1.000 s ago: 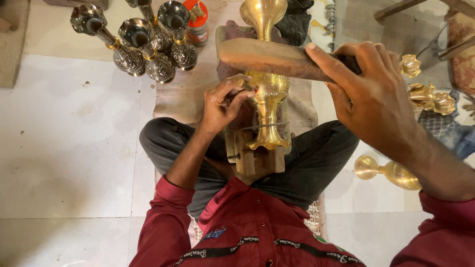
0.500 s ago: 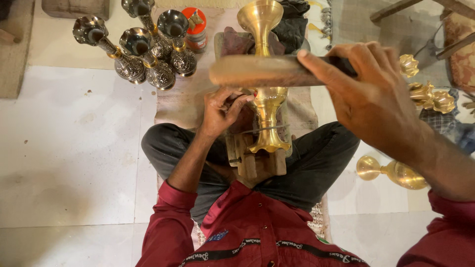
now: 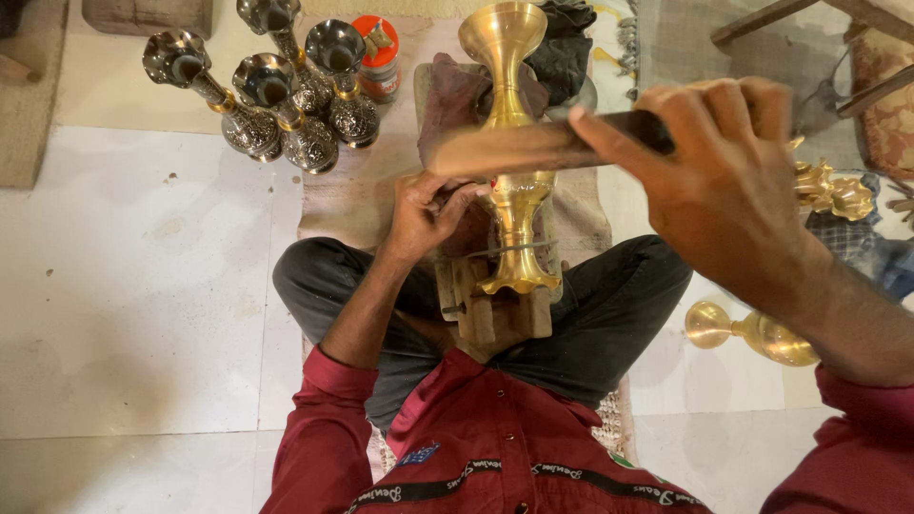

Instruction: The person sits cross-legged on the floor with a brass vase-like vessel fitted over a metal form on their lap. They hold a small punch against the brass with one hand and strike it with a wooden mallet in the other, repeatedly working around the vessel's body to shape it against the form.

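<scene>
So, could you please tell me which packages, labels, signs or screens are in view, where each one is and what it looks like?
Small jar: on the floor at the top, just right of the dark engraved vases; round, orange-red lid, pale label band around its body.
Shirt trim: dark printed band across the red shirt, at the bottom.
Shirt patch: small blue patch on the shirt.
No signs or screens show.

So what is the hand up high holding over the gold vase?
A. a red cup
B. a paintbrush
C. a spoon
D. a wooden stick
D. The right hand has its grip on a long brown wooden stick, raised across the gold vase, while the left hand holds a small tool against the vase's side.
</scene>
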`<act>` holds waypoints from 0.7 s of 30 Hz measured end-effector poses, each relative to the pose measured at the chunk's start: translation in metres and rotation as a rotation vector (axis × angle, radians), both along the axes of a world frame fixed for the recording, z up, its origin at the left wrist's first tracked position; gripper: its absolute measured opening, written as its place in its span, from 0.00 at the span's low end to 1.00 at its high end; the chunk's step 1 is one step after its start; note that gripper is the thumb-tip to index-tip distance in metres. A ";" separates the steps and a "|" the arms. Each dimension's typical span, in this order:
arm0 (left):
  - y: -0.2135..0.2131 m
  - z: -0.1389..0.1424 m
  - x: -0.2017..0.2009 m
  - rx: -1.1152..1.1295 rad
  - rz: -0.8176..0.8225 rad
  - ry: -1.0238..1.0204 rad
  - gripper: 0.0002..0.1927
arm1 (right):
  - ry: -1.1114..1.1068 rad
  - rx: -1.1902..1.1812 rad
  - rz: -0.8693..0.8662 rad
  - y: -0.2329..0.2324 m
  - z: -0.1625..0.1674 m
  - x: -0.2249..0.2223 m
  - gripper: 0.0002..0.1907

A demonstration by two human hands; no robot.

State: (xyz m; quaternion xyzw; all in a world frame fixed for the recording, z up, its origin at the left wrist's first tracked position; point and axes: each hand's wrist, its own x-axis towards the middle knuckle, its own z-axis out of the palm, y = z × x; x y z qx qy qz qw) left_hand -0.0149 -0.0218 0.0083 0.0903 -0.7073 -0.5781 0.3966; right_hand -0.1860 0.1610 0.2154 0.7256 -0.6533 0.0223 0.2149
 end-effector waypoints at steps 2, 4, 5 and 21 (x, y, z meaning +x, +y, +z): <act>-0.001 0.000 0.001 0.026 -0.021 -0.002 0.10 | 0.436 -0.052 -0.032 0.001 0.001 0.000 0.27; -0.003 0.001 0.001 -0.104 0.030 0.000 0.09 | -0.138 0.019 -0.023 0.002 0.001 0.000 0.26; -0.003 0.001 0.002 -0.165 0.057 -0.003 0.09 | -0.428 0.060 -0.017 0.003 0.001 0.000 0.26; -0.009 0.006 0.001 -0.131 -0.039 0.047 0.11 | -0.085 0.004 -0.003 0.005 -0.011 -0.011 0.25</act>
